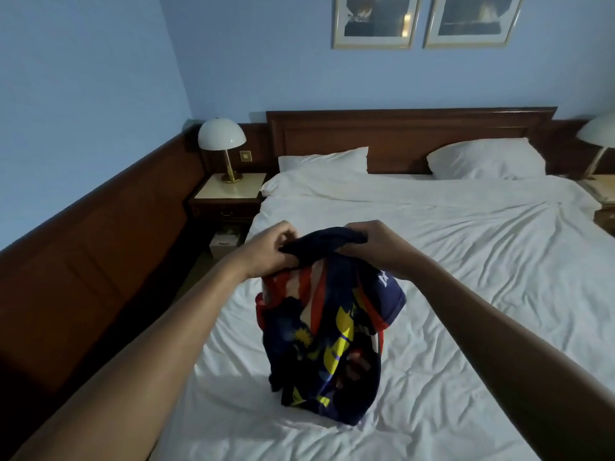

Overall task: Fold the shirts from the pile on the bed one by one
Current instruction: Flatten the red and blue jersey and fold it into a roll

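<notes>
- Gripping the patterned shirt point(326, 344) by its dark top edge with left hand point(271, 249) and right hand point(379, 244), both curled tight into cloth.
- Hanging bunched, lower end down on the bed point(466, 261).
- Best to slide apart toward the shoulders, shake out, then lay flat.

Pale blue walls point(83, 61) fill the upper frame, with dark wood panelling point(100, 227) along their lower part at left and two framed pictures point(376, 21) side by side at top centre. A wooden headboard point(409, 134) stands mid-frame behind a bed point(466, 247) in rumpled white sheets, two white pillows point(486, 159) against it. At centre left a white-domed lamp point(222, 138) stands on a nightstand point(229, 193) just beside the bed, a second lamp point(599, 131) shows at the right edge, and the light is dim.
</notes>
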The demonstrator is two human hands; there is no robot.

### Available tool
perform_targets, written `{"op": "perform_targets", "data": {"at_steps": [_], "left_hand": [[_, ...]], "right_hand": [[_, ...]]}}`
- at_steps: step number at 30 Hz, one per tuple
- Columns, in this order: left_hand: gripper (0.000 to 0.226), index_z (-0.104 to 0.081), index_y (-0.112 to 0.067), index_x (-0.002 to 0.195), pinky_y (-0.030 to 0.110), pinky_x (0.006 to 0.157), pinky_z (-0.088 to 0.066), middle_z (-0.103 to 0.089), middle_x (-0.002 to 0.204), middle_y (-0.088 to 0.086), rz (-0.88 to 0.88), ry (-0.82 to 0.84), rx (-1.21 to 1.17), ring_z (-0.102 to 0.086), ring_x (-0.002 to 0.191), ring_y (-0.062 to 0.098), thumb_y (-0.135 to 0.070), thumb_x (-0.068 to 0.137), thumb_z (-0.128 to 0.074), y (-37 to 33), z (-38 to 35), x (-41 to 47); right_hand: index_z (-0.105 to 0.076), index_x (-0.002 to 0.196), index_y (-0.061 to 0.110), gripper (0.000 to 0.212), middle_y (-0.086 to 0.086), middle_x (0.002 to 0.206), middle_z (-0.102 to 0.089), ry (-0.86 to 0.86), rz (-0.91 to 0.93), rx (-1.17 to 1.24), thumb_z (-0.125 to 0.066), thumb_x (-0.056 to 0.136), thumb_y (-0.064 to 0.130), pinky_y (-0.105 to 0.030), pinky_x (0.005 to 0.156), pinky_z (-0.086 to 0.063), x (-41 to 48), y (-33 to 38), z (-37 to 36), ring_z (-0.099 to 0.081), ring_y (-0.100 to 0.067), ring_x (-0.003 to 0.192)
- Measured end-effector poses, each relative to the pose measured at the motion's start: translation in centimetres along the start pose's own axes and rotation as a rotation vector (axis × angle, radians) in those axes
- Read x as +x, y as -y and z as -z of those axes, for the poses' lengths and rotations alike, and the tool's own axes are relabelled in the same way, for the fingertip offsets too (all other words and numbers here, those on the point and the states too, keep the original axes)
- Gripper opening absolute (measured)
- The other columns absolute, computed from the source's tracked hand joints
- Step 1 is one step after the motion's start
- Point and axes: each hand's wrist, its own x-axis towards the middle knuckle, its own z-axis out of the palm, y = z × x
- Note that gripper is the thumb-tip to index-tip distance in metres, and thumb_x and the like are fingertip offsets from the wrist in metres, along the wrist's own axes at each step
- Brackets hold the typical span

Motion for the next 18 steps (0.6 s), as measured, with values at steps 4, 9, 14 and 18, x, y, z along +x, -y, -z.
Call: {"op": "perform_targets", "data": {"at_steps": [4,9,14,18], "left_hand": [[0.033,-0.064,-0.024,0.116,0.035,0.085,-0.056,-0.071,0.105,-0.001,-0.105,0.061,-0.074,-0.069,0.1,0.018,-0.022,0.088,-0.08,-0.5,-2.1,1.2],[0.028,-0.072,-0.013,0.098,0.034,0.079,-0.053,-0.073,0.09,0.007,-0.16,-0.04,-0.372,-0.068,0.087,0.021,0.007,0.095,-0.054,0.4,1.9,2.6],[0.031,-0.071,-0.01,0.104,0.032,0.081,-0.054,-0.071,0.094,0.009,-0.126,-0.114,-0.675,-0.067,0.091,0.022,0.006,0.1,-0.045,0.0,4.9,4.1],[0.028,-0.071,-0.011,0.102,0.025,0.076,-0.056,-0.073,0.094,0.007,-0.095,-0.209,-0.627,-0.069,0.088,0.016,0.005,0.101,-0.048,3.2,7.0,5.4]], "right_hand": [[-0.077,0.101,0.018,0.013,-0.005,0.088,-0.076,0.019,-0.007,-0.034,-0.078,0.088,0.017,-0.038,0.077,-0.058,1.3,1.7,-2.0,-0.072,-0.023,0.085],[-0.075,0.095,0.018,0.028,-0.007,0.088,-0.076,0.048,-0.152,-0.159,-0.091,0.072,0.025,-0.044,0.078,-0.058,1.5,-0.2,-2.3,-0.073,-0.022,0.08],[-0.076,0.085,0.006,0.033,-0.015,0.082,-0.076,0.019,-0.355,-0.042,-0.089,0.064,0.028,-0.045,0.072,-0.06,1.5,-4.3,-8.5,-0.071,-0.017,0.072],[-0.077,0.097,0.004,0.035,-0.015,0.092,-0.076,-0.111,-0.391,0.223,-0.079,0.069,0.026,-0.047,0.082,-0.053,0.8,-7.0,-11.3,-0.067,-0.024,0.084]]}}
